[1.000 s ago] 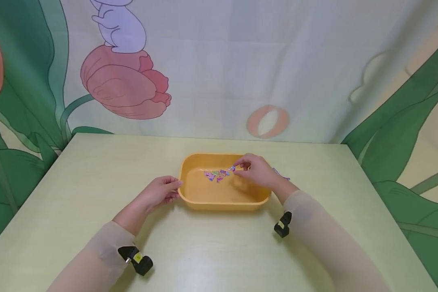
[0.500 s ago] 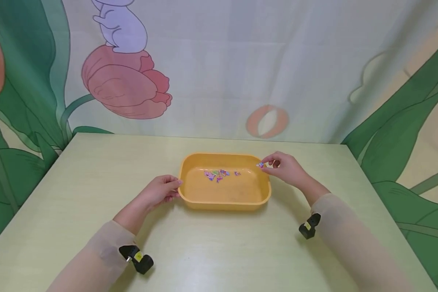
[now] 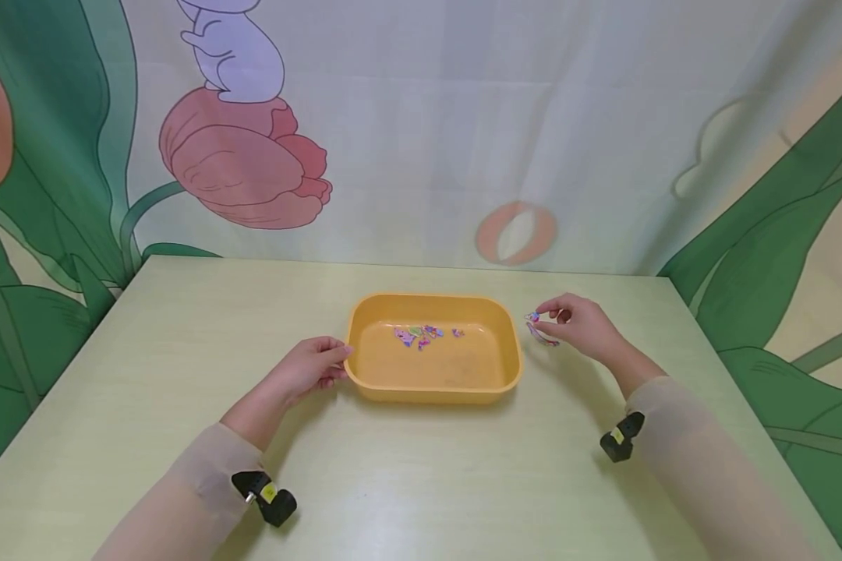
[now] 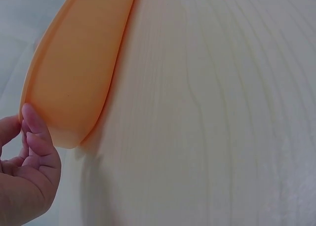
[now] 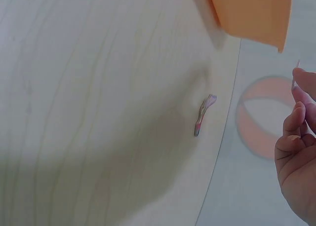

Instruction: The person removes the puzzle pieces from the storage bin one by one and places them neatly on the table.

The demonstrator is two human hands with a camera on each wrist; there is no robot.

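A yellow plastic tray (image 3: 435, 380), orange in the wrist views, sits on the table. My left hand (image 3: 316, 365) pinches its left rim between thumb and fingers, which the left wrist view shows up close. Several small flat colourful pieces (image 3: 406, 337) lie inside the tray. To the right of it my right hand (image 3: 577, 323) pinches another small colourful piece (image 3: 532, 317) between thumb and index finger; edge-on in the right wrist view it is a thin pinkish sliver (image 5: 296, 75). Just below that hand, a curved purple-pink piece (image 3: 542, 336) lies on the table.
The pale wood-grain table (image 3: 421, 483) ends at a printed curtain (image 3: 407, 156) behind the tray. Black wrist cameras (image 3: 272, 501) are strapped over both sleeves.
My right hand has lifted a small piece from the tray and carried it right, past the rim, to above the curved piece. The left hand stays on the rim.
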